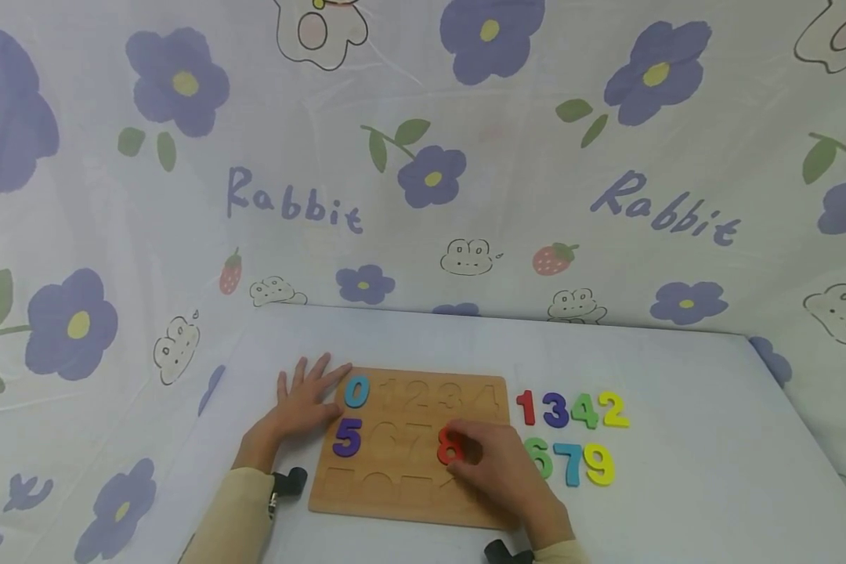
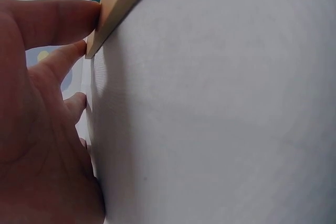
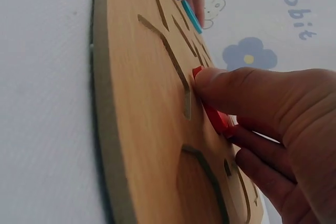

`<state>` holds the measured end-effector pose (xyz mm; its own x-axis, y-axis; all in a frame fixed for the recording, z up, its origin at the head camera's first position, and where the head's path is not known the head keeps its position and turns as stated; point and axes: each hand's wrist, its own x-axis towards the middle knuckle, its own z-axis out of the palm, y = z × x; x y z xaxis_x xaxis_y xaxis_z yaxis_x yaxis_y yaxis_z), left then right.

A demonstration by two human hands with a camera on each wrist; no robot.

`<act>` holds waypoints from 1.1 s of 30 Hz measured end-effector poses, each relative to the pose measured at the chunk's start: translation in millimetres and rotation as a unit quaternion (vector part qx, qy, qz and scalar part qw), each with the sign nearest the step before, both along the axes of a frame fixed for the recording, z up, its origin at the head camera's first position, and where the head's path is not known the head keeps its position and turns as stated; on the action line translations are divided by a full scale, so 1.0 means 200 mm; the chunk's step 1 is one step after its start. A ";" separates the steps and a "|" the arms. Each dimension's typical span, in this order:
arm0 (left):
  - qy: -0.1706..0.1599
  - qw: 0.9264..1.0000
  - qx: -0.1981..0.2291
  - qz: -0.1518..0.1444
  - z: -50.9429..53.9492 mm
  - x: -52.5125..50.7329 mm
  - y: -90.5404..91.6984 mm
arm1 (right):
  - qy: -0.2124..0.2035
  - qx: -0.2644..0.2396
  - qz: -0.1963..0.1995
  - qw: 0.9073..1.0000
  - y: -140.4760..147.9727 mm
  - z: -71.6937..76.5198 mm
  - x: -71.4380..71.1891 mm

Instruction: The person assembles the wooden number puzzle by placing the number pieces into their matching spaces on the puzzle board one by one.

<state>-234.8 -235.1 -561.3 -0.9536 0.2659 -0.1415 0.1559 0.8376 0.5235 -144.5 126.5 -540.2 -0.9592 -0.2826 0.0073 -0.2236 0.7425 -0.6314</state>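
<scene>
A wooden number board [image 1: 381, 464] with cut-out recesses lies on the white table. My right hand [image 1: 500, 462] pinches a red number 8 [image 1: 442, 450] between thumb and fingers, over the right part of its middle row. In the right wrist view the red 8 [image 3: 215, 118] is at the board surface; whether it sits in a recess I cannot tell. My left hand [image 1: 303, 406] lies with spread fingers at the board's upper left edge, thumb and index fingertip touching it. A light blue 0 [image 1: 349, 392] and a purple 5 [image 1: 356, 446] are on the board's left side.
Right of the board, loose numbers lie in two rows: red 1 [image 1: 529, 409], purple 3 [image 1: 561, 412], green 4 [image 1: 589, 412] and yellow 2 [image 1: 615, 421] behind; green 6 [image 1: 540, 467], blue 7 [image 1: 573, 468] and yellow 9 [image 1: 606, 473] in front. A flower-printed curtain [image 1: 507, 211] hangs behind the table.
</scene>
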 end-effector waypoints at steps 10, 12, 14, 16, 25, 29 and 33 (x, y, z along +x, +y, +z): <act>0.003 1.000 -0.001 0.001 0.01 0.00 0.00 | -0.006 -0.033 -0.011 0.999 0.04 0.04 0.03; 0.003 1.000 -0.001 0.001 0.01 0.01 0.00 | -0.004 -0.047 -0.019 0.999 0.07 0.05 0.04; 0.002 1.000 0.001 0.001 0.02 0.01 0.00 | 0.004 -0.060 -0.025 0.998 0.11 0.07 0.05; 0.001 1.000 0.002 0.001 0.02 0.01 0.00 | 0.010 -0.069 -0.028 0.997 0.16 0.10 0.06; -0.003 1.000 0.007 0.001 0.02 0.01 0.00 | 0.067 -0.013 -0.016 0.997 0.48 0.20 0.11; -0.002 1.000 0.008 0.001 0.02 0.01 0.00 | 0.071 0.010 -0.017 0.997 0.62 0.23 0.13; -0.001 1.000 0.004 0.000 0.02 0.01 0.00 | 0.061 0.031 -0.019 0.997 0.75 0.25 0.16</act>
<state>-233.5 -235.1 -557.0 -0.9532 0.2671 -0.1415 0.1546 0.8330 0.5312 -112.6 277.4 -490.8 -0.9623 -0.2494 0.1088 -0.2670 0.7883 -0.5544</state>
